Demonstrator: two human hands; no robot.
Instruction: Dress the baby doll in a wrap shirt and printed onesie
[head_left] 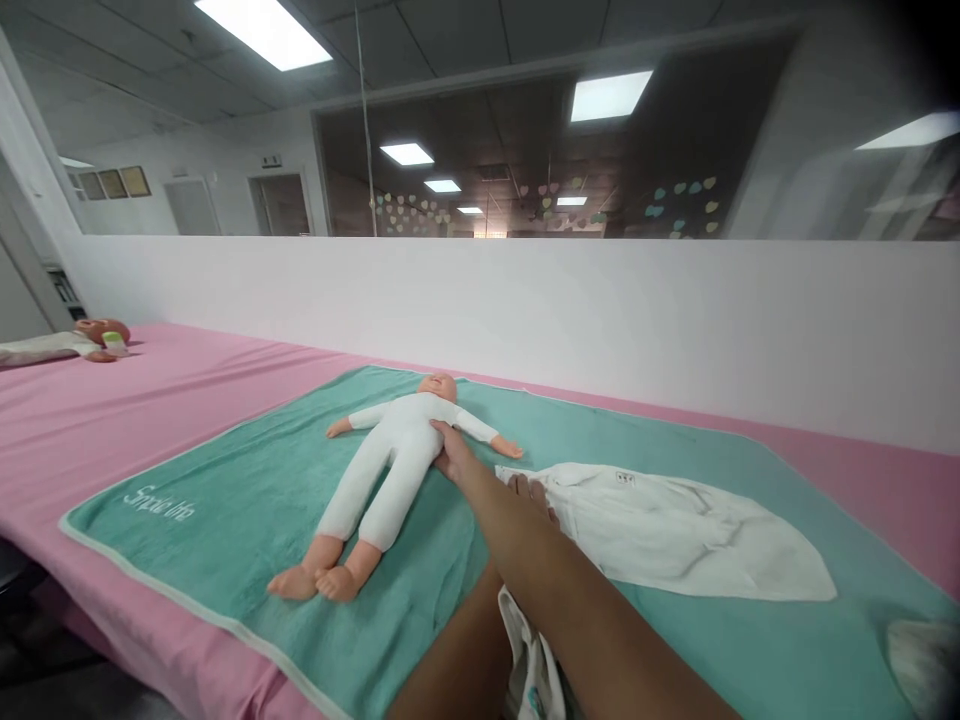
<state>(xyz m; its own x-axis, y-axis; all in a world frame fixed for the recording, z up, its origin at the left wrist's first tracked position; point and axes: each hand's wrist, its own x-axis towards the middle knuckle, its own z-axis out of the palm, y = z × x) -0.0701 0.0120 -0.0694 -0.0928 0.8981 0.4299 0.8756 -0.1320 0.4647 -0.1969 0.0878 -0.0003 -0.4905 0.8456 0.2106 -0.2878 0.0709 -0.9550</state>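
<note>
A baby doll (409, 425) in a white long-sleeved bodysuit lies on its back on a green blanket (247, 490), arms spread and feet toward me. My right hand (451, 452) reaches across and grips the doll's side at the waist, thumb on top; its other fingers are partly hidden. Crossing beneath my right forearm, my left hand (534, 492) rests with its fingers laid on the near end of a white cloth garment (690, 530). That garment lies spread to the right of the doll, somewhat wrinkled, with a small dark print.
Pink sheeting (187, 380) covers the table under the blanket. At far left lies another doll (105, 330) beside a small green-and-white object (114, 342). A white wall (525, 310) with glass above it borders the back. Whitish fabric (529, 660) shows between my forearms.
</note>
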